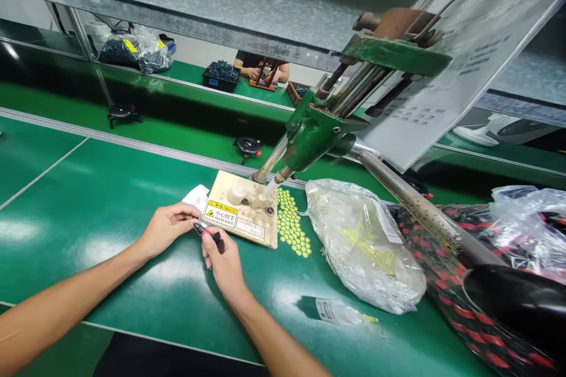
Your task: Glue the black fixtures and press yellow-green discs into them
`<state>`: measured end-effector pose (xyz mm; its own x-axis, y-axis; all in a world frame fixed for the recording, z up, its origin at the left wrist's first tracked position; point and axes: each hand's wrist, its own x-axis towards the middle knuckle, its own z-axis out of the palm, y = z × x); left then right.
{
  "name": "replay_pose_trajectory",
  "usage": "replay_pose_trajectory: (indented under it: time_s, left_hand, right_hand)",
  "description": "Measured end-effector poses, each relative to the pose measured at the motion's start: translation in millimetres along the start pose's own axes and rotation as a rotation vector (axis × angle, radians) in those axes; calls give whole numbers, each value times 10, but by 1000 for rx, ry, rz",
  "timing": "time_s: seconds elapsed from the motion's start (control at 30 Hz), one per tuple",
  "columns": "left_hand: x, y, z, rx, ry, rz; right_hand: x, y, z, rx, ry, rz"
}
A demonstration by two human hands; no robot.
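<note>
The right hand (223,259) grasps one black-and-red piece (211,237) over the worktop (145,288), while the left hand (165,230) closes in at the piece's tip, though whether it pinches it I cannot tell. Just beyond, one green press (309,138) rises over one pale base plate (215,189) near the worktop's far edge, with yellow-green discs (292,224), too many to count surely, along the plate's right edge. Farther right lie one clear bag (329,203) holding yellowish pieces (375,254) and, closer to the near edge, one bottle (338,312); past the far edge, one black bin (225,87) brims with dark parts (221,69).
</note>
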<state>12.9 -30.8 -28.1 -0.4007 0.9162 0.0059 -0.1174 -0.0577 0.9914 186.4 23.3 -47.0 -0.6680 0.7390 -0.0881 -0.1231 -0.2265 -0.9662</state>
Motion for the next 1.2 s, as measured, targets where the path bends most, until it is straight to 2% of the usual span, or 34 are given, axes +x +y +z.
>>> replay_pose_trajectory:
  time_s: [0.1, 0.37, 0.5, 0.7, 0.97, 1.1, 1.2]
  left_hand:
    - [-36, 22, 33, -4, -84, 11]
    - [-48, 4, 51, -85, -20, -50]
    - [-39, 6, 53, -30, 25, -38]
    - [-16, -36, 9, 152, -64, 21]
    - [-7, -39, -20, 275, -76, 61]
    - [-8, -19, -2, 264, -93, 64]
    - [4, -30, 4, 274, -88, 41]
  right_hand:
    - [9, -14, -10, 4, 32, -13]
    - [16, -30, -43, -77, 6, -30]
    - [7, 1, -46, -107, -14, -38]
    - [-26, 31, -54, -222, -21, -100]
    - [-3, 48, -64, -320, -54, -131]
    - [-8, 53, -64, -289, -63, -144]
    - [-24, 35, -78, -356, -45, -172]
